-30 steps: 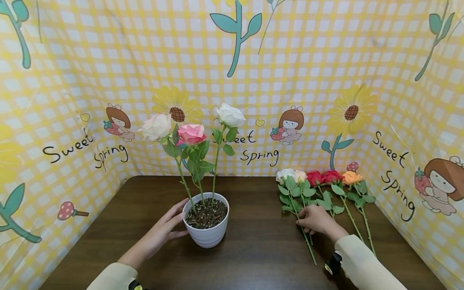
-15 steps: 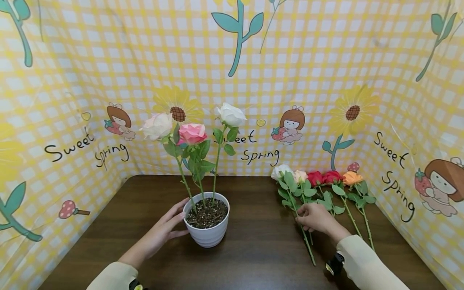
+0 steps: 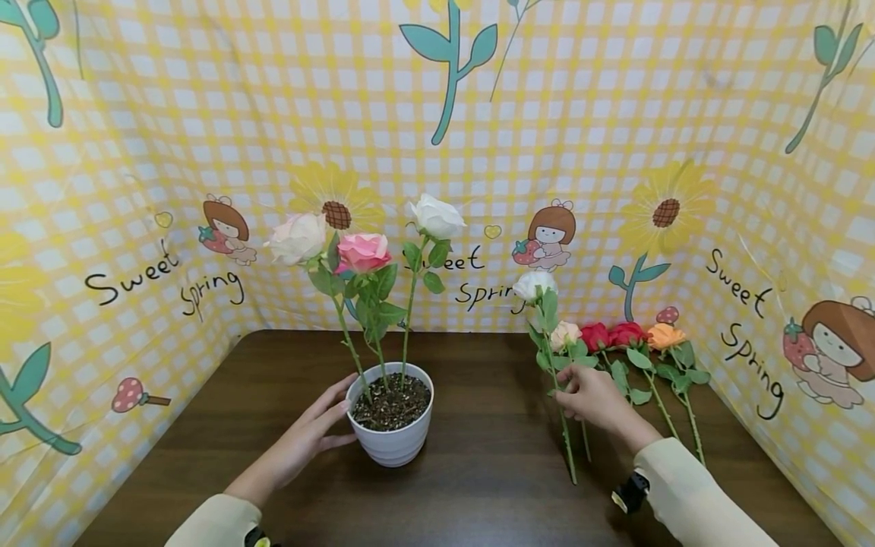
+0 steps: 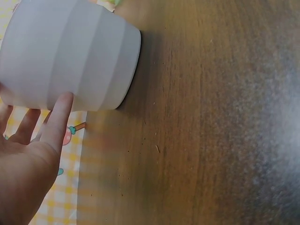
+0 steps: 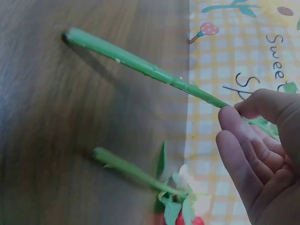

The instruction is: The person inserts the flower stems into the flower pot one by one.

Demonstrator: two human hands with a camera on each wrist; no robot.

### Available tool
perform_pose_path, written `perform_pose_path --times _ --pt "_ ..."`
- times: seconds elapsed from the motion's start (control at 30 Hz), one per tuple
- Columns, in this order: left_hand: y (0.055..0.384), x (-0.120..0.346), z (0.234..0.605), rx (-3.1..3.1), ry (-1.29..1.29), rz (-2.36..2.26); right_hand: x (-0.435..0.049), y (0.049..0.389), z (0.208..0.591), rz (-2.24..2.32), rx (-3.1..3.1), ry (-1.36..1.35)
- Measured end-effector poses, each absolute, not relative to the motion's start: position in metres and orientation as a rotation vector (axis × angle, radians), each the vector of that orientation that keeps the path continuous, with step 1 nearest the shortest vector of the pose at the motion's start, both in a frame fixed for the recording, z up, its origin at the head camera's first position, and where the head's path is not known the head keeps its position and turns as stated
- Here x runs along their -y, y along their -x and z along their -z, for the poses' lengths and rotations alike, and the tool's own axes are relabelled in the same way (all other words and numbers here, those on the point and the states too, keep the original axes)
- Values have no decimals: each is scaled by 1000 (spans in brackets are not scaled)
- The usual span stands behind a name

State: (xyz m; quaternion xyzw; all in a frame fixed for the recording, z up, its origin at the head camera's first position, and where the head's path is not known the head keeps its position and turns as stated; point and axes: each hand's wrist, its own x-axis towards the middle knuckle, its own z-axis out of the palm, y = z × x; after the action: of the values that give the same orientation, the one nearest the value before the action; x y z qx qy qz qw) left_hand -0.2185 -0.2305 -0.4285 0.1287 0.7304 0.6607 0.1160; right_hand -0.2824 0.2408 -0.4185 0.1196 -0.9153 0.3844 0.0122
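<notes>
My right hand (image 3: 593, 399) pinches the green stem of a white rose (image 3: 535, 287) between thumb and fingertips. The flower head is tipped up above the table, and in the right wrist view the stem (image 5: 140, 68) slants with its cut end near the wood. On the other side, my left hand (image 3: 317, 422) rests with extended fingers against the side of a white flowerpot (image 3: 393, 447). The left wrist view shows its thumb and fingers (image 4: 58, 119) at the pot's ribbed wall. Standing in the pot's soil (image 3: 390, 406) are a pale pink rose (image 3: 297, 239), a pink rose (image 3: 364, 252) and another white rose (image 3: 437, 216).
Beside my right hand lie a peach rose (image 3: 566, 336), two red roses (image 3: 627, 334) and an orange rose (image 3: 664, 336), stems toward me. Yellow checked cloth (image 3: 581, 114) surrounds the dark wooden table (image 3: 478, 486) at the back and sides.
The white rose in my right hand has risen off the table, its head swinging upward and its stem end shifting left. My left hand and the pot have stayed in place.
</notes>
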Motion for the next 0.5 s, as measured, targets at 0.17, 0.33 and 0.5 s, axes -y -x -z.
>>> perform_pose_path --times 0.17,0.33,0.5 --pt "219 231 429 -2146 -383 -1931 -234 282 408 -1207 2773 -412" --pt "219 230 429 -2152 -390 -1927 -226 283 398 -1143 2671 -489" --pt "218 231 429 -2158 -412 -1924 -217 284 387 -1073 2568 -581"
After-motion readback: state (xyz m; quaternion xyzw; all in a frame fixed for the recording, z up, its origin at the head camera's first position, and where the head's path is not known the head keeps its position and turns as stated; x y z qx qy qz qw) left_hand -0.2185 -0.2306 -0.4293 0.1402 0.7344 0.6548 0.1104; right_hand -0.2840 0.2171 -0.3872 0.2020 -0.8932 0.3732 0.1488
